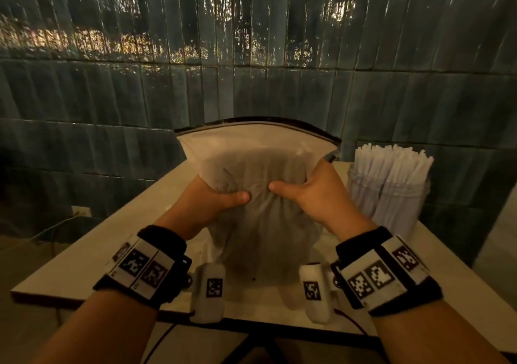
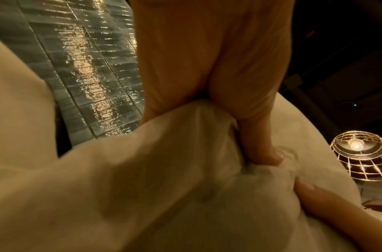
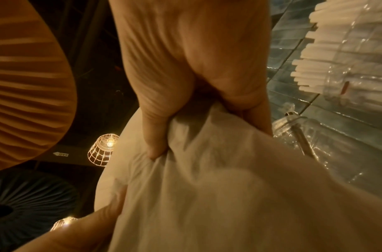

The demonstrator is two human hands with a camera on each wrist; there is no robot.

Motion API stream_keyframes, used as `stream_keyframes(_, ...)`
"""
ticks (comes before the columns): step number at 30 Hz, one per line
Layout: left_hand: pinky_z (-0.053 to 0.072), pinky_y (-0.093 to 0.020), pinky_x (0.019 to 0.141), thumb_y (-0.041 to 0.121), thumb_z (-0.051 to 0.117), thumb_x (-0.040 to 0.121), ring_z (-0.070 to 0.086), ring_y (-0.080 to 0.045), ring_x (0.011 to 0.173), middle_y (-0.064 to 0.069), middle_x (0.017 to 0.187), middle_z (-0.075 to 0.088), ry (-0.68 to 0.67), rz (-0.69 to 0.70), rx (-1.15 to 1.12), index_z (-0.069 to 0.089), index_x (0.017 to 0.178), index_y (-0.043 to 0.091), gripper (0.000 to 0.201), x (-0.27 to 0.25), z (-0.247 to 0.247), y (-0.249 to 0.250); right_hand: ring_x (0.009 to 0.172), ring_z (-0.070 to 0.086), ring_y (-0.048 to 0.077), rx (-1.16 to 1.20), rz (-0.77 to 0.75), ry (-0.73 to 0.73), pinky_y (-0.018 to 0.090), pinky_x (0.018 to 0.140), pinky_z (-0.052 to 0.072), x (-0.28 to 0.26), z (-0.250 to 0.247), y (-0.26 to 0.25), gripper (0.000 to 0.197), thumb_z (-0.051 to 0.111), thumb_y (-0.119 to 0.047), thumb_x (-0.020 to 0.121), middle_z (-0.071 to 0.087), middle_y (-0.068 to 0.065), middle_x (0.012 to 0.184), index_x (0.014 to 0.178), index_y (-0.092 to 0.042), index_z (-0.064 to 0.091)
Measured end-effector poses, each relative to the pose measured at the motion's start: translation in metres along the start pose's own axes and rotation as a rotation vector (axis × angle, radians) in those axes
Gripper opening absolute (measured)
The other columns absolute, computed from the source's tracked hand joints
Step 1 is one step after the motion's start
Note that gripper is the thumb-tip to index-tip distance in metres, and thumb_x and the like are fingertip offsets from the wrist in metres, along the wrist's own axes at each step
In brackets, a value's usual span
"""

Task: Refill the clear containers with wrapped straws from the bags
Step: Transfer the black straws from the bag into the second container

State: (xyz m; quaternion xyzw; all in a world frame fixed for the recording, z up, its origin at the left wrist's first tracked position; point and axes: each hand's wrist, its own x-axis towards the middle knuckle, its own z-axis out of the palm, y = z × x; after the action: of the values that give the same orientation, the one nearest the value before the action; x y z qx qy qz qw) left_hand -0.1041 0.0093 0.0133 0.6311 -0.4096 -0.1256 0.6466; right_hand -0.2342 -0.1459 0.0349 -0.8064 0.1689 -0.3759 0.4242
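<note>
A: Bag (image 1: 260, 195) of straws, where is it now?
B: Upright on the worktop (image 1: 92, 254), gripped at its middle by both hands, left hand (image 1: 207, 204) and right hand (image 1: 319, 195) each bunching a fold under the thumb.
A: And the container?
B: A clear container (image 1: 389, 193) just right of the bag, already bristling with wrapped straws (image 1: 391, 162).
A: Step?
B: Looks like handling the bag before drawing straws; next its zipped top wants opening
</note>
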Motion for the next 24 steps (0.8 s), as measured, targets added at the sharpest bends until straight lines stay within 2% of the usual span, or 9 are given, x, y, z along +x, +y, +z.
stream_keyframes(4, 0.053, -0.015, 0.071, 0.029, 0.083, 0.057, 0.065, 0.001, 0.093, 0.019, 0.102, 0.07, -0.005, -0.007, 0.014, 0.059, 0.109, 0.036, 0.058, -0.007, 0.001, -0.012, 0.104, 0.061, 0.012, 0.032, -0.039, -0.065, 0.022, 0.087, 0.048, -0.006, -0.001, 0.013, 0.069, 0.082, -0.034, 0.068, 0.063, -0.001, 0.114, 0.125, -0.012, 0.05)
stream_keyframes(7, 0.052, -0.031, 0.088, 0.033, 0.086, 0.054, 0.065, -0.002, 0.097, 0.015, 0.105, 0.07, -0.006, -0.017, 0.071, 0.06, 0.112, 0.035, 0.064, -0.012, 0.002, -0.014, 0.116, 0.052, 0.01, 0.023, -0.086, -0.15, 0.025, 0.099, 0.041, -0.016, -0.001, 0.022, 0.077, 0.07, -0.047, 0.072, 0.056, -0.004, 0.126, 0.135, -0.016, 0.04)
stream_keyframes(9, 0.051, -0.034, 0.093, 0.04, 0.091, 0.051, 0.063, -0.003, 0.102, 0.013, 0.113, 0.066, -0.007, 0.017, 0.086, 0.054, 0.122, 0.034, 0.08, -0.014, 0.002, -0.009, 0.119, 0.046, 0.006, 0.008, -0.147, -0.177, 0.017, 0.102, 0.034, -0.024, 0.0, 0.028, 0.079, 0.056, -0.057, 0.072, 0.051, -0.008, 0.128, 0.138, -0.018, 0.039)
stream_keyframes(11, 0.054, -0.025, 0.084, 0.042, 0.087, 0.05, 0.06, -0.002, 0.106, 0.013, 0.123, 0.058, 0.041, 0.101, 0.003, 0.039, 0.133, 0.04, 0.096, -0.014, -0.001, -0.002, 0.12, 0.043, 0.004, -0.002, -0.155, -0.197, 0.01, 0.098, 0.03, -0.029, 0.002, 0.034, 0.074, 0.047, -0.058, 0.075, 0.048, -0.011, 0.128, 0.138, -0.022, 0.038)
stream_keyframes(13, 0.054, -0.017, 0.075, 0.038, 0.084, 0.051, 0.058, 0.002, 0.105, 0.018, 0.126, 0.051, 0.09, 0.187, -0.064, 0.029, 0.134, 0.05, 0.099, -0.011, -0.005, 0.006, 0.122, 0.043, 0.007, -0.037, -0.106, -0.263, 0.011, 0.098, 0.029, -0.033, 0.005, 0.044, 0.063, 0.046, -0.052, 0.084, 0.047, -0.01, 0.13, 0.139, -0.023, 0.035)
stream_keyframes(17, 0.039, -0.007, 0.074, 0.041, 0.083, 0.061, 0.045, 0.02, 0.096, 0.039, 0.114, 0.039, 0.141, 0.182, 0.232, 0.018, 0.131, 0.054, 0.097, -0.007, 0.002, 0.013, 0.125, 0.046, 0.015, -0.068, -0.005, -0.289, 0.025, 0.106, 0.034, -0.039, 0.007, 0.056, 0.053, 0.05, -0.034, 0.094, 0.05, 0.0, 0.135, 0.142, -0.018, 0.035)
stream_keyframes(20, 0.036, -0.017, 0.088, 0.035, 0.07, 0.078, 0.044, 0.007, 0.106, 0.025, 0.123, 0.039, 0.166, 0.153, 0.261, 0.017, 0.137, 0.042, 0.08, -0.009, 0.007, 0.003, 0.121, 0.047, 0.005, -0.018, -0.037, -0.258, 0.016, 0.099, 0.035, -0.04, 0.0, 0.051, 0.053, 0.06, -0.03, 0.089, 0.052, -0.01, 0.13, 0.137, -0.026, 0.037)
stream_keyframes(22, 0.034, -0.021, 0.093, 0.036, 0.062, 0.085, 0.04, -0.004, 0.115, 0.014, 0.131, 0.039, 0.141, 0.112, 0.262, 0.017, 0.145, 0.031, 0.075, -0.011, 0.008, -0.002, 0.112, 0.05, -0.012, 0.081, -0.063, -0.213, 0.005, 0.088, 0.038, -0.041, -0.007, 0.04, 0.057, 0.066, -0.041, 0.08, 0.054, -0.03, 0.118, 0.129, -0.041, 0.037)
stream_keyframes(24, 0.032, -0.016, 0.09, 0.039, 0.057, 0.085, 0.04, -0.004, 0.114, 0.014, 0.128, 0.04, 0.118, 0.104, 0.261, 0.021, 0.145, 0.027, 0.071, -0.012, 0.01, -0.004, 0.099, 0.05, -0.023, 0.215, -0.069, -0.105, -0.002, 0.074, 0.041, -0.039, -0.013, 0.026, 0.067, 0.068, -0.057, 0.064, 0.056, -0.041, 0.105, 0.123, -0.05, 0.038)
